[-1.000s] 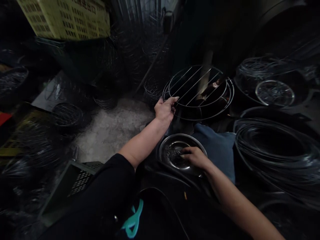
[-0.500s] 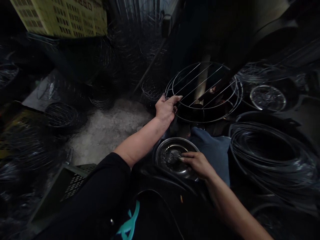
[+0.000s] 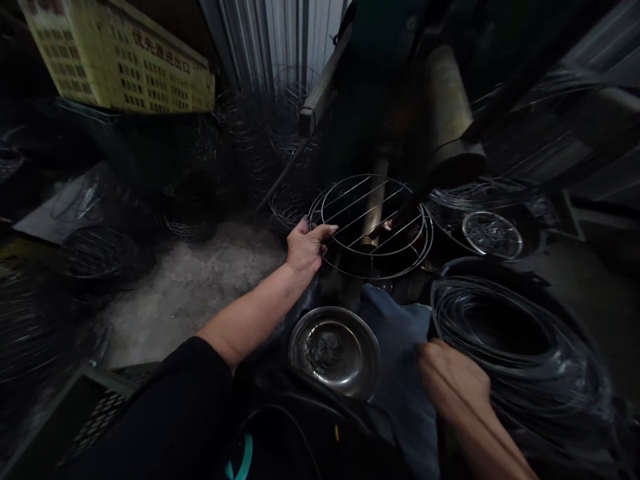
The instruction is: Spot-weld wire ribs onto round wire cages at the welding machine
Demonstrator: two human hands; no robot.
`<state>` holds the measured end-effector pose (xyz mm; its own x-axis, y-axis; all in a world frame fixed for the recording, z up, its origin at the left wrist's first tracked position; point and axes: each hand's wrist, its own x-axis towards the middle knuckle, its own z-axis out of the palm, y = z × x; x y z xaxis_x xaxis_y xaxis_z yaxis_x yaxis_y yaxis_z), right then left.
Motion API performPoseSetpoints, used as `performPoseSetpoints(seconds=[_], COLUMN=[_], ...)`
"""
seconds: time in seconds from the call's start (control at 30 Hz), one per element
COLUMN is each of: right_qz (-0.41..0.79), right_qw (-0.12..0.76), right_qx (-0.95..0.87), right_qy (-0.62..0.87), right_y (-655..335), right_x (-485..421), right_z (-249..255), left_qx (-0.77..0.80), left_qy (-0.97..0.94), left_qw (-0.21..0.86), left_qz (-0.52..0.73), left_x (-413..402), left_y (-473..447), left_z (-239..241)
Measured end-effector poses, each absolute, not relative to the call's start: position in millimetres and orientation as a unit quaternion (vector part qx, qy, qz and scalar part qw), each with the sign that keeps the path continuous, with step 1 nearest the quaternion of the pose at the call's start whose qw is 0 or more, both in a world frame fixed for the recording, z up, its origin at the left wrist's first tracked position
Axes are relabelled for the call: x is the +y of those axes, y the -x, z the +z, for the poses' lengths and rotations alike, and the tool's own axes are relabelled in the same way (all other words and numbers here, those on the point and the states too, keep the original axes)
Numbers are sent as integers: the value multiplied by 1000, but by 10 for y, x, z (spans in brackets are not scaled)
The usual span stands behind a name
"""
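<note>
My left hand [image 3: 306, 247] is closed on the left rim of a round wire rack [image 3: 345, 250], thumb on top. The rack has two rings joined by short posts, with parallel bars across the upper ring. It lies level around the end of a metal bar [image 3: 376, 200] of the machine. Slightly blurred, my right hand [image 3: 454, 377] is closed beside a blue-grey cloth [image 3: 395, 333]; whatever its fingers hold is hidden. Between my arms sits a steel bowl [image 3: 363, 347] with thin short wire pieces [image 3: 325, 350] in it.
Coiled wire [image 3: 500, 360] fills a dark tub at right, with another shiny wire ring [image 3: 493, 235] behind it. A thick machine cylinder [image 3: 453, 113] hangs above the rack. A yellow crate [image 3: 145, 73] is stacked at upper left, and a green crate [image 3: 65, 413] stands at lower left.
My right hand has left the steel bowl and moved right, past the cloth. My left hand keeps its hold on the wire rack. The whole view has shifted, so things appear lower and further left.
</note>
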<state>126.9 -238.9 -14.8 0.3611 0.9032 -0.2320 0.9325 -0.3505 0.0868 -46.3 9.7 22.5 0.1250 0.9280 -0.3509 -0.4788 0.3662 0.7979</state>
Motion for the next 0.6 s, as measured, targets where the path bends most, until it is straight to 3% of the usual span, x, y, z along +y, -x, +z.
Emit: performPoseSetpoints(seconds=[0.07, 0.13, 0.33, 0.47, 0.6], right_qz=[-72, -93, -157, -272, -291], right_qw=[108, 56, -393, -482, -558], right_qx=[559, 570, 512, 363, 288], right_qy=[-819, -815, -748, -750, -722], right_y=[-1314, -1412, -1518, -1268, -1067], right_x=[-2325, -2221, -1554, -1144, -1001], right_z=[-178, -114, 258, 313, 319], left_qx=[435, 434, 433, 441, 432], left_qy=[-266, -273, -302, -317, -332], left_qw=[701, 699, 690, 679, 674], left_qz=[499, 498, 496, 494, 499], left_x=[109, 128, 169, 179, 231], left_y=[471, 482, 487, 501, 534], left_z=[234, 240, 246, 286, 334])
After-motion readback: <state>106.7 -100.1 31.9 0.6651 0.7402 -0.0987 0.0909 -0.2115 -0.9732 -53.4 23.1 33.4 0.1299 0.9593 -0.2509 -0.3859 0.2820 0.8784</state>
